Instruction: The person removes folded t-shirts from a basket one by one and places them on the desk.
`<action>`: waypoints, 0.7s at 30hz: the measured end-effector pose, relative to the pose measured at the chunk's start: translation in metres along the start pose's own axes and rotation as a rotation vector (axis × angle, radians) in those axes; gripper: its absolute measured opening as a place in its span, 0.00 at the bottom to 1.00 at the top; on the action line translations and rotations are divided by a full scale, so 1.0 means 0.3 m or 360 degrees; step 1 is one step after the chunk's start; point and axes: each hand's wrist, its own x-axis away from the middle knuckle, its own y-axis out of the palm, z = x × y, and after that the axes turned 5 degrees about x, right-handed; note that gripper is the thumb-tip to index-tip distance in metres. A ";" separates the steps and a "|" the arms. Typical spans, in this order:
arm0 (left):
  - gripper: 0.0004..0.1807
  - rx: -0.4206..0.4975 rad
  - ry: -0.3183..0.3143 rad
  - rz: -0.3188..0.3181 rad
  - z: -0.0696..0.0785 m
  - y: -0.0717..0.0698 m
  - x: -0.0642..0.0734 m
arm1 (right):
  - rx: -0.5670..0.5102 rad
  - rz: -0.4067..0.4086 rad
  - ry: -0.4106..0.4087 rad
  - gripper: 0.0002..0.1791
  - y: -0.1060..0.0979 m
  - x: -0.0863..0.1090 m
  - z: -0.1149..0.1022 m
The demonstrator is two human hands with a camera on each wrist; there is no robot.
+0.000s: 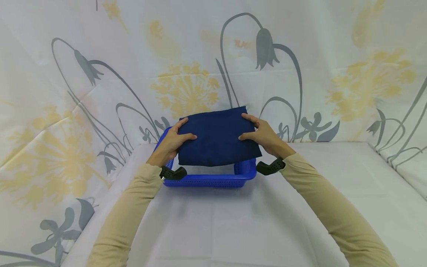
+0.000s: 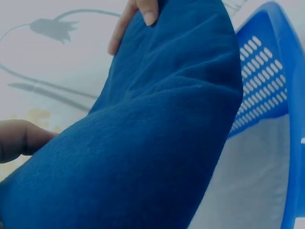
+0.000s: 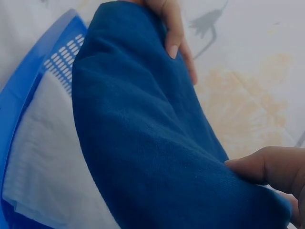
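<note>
A folded navy-blue cloth (image 1: 218,137) is held up over a blue plastic basket (image 1: 207,180). My left hand (image 1: 171,144) grips its left edge, thumb on the near face. At the opposite edge, my right hand (image 1: 267,138) pinches the cloth in the same way. Soft creases run across the blue fabric (image 2: 143,129) in the left wrist view. Inside the basket, a white folded cloth (image 3: 57,157) shows in the right wrist view. The blue cloth covers much of the basket's inside in the head view.
The basket stands on a white-covered table (image 1: 213,222), close to the back. Behind it hangs a white curtain (image 1: 186,44) with grey and yellow flower prints. Black wrist straps (image 1: 271,167) sit over the beige sleeves (image 1: 330,211).
</note>
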 end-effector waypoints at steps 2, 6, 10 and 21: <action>0.47 0.0010 0.0023 -0.0011 0.001 0.011 0.006 | -0.0009 0.0012 -0.0002 0.48 -0.010 0.008 -0.001; 0.46 0.0040 0.0079 -0.0037 0.001 0.034 0.016 | -0.0029 0.0024 0.0016 0.48 -0.033 0.026 -0.004; 0.46 0.0081 0.0116 -0.0050 -0.001 0.060 0.026 | -0.0028 0.0019 0.0020 0.49 -0.056 0.046 -0.008; 0.46 0.0135 0.0169 -0.0021 -0.008 0.144 0.040 | -0.0040 0.0047 -0.0061 0.48 -0.119 0.109 -0.007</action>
